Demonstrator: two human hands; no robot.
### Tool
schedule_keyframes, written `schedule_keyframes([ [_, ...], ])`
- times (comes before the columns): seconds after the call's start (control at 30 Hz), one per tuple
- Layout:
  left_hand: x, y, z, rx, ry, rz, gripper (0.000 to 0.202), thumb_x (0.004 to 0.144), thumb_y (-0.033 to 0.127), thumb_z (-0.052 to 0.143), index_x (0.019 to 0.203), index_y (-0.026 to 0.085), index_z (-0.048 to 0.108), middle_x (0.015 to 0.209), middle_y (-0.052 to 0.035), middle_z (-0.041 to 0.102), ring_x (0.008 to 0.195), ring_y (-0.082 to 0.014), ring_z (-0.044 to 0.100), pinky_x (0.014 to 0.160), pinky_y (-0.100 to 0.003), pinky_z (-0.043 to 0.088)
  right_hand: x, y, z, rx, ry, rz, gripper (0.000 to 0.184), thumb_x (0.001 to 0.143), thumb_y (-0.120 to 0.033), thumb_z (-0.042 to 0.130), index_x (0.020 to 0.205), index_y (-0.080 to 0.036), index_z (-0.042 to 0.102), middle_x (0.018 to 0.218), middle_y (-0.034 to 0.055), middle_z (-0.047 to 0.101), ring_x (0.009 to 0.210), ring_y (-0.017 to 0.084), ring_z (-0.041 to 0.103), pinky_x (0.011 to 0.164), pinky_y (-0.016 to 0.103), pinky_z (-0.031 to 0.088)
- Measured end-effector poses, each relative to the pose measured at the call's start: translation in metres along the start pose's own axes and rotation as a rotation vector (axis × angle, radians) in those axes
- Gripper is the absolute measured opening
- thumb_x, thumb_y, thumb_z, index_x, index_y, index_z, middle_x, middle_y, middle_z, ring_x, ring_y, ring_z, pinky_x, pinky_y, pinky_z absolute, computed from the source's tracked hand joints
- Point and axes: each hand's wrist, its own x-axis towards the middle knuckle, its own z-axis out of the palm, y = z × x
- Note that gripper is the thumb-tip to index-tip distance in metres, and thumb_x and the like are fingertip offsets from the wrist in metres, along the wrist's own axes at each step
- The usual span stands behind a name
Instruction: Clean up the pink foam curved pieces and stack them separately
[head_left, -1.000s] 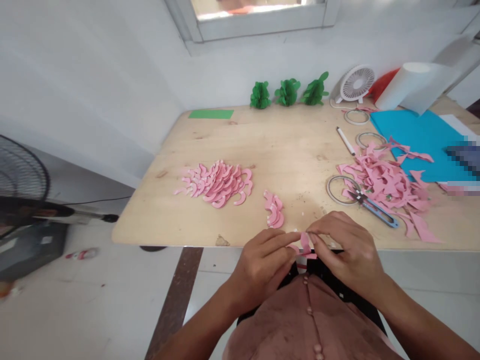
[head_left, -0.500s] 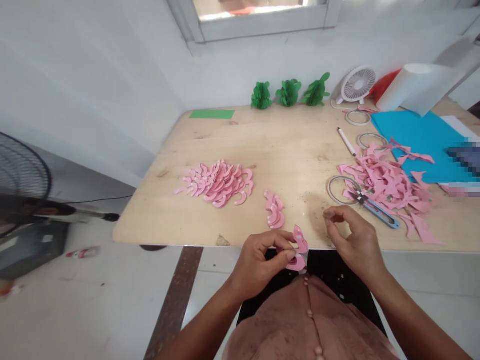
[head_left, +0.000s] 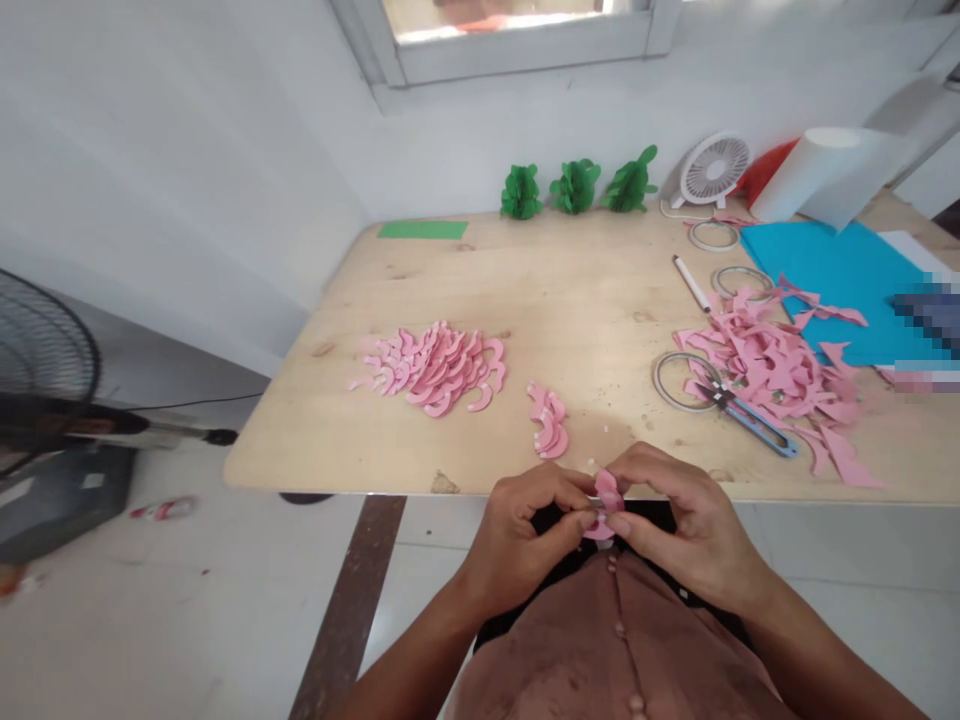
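Observation:
Between my two hands, just off the table's front edge, is a curved pink paper piece [head_left: 607,488]. My left hand [head_left: 529,525] pinches it between thumb and fingers. From the other side my right hand [head_left: 679,515] closes thumb and fingertips on the same piece; the exact contact is partly hidden by the fingers. Just beyond my hands lies a small stack of curved pink pieces [head_left: 551,425]. Farther left is a larger heap of pink crescent-shaped pieces [head_left: 442,370], several with white ends.
Right on the table [head_left: 570,300] lie pink paper scraps [head_left: 780,350], blue-handled scissors [head_left: 757,420], tape rolls [head_left: 679,382], a white pen [head_left: 691,284] and blue sheets [head_left: 862,270]. Green paper shapes [head_left: 576,187] and a small white fan [head_left: 714,168] stand along the wall.
My right hand has moved left and down from above the table to the pink piece, and its fingers now meet it. My left hand keeps its pinch.

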Motion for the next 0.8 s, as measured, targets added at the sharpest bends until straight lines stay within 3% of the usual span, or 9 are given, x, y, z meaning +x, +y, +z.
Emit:
schedule_keyframes([
  [0.43, -0.0004, 0.0028, 0.0021, -0.020, -0.001, -0.043, 0.009, 0.078, 0.011, 0.064, 0.071, 0.014, 0.068, 0.082, -0.0096, 0.073, 0.081, -0.0191, 0.067, 0.076, -0.029, 0.049, 0.0018, 0.0002, 0.0043, 0.058, 0.079, 0.042, 0.006, 0.086, -0.021, 0.062, 0.080, -0.019, 0.064, 0.070, -0.0003, 0.060, 0.067, 0.012, 0.056, 0.061, 0.023, 0.041],
  [0.8, 0.0031, 0.0070, 0.0066, -0.015, 0.041, -0.189, 0.010, 0.074, 0.010, 0.064, 0.065, 0.015, 0.065, 0.077, -0.0067, 0.072, 0.071, -0.0162, 0.064, 0.068, -0.026, 0.046, 0.0033, -0.0003, 0.0072, 0.006, 0.158, 0.074, 0.012, 0.085, -0.020, 0.059, 0.074, -0.018, 0.064, 0.065, -0.0007, 0.059, 0.062, 0.012, 0.056, 0.058, 0.023, 0.042],
])
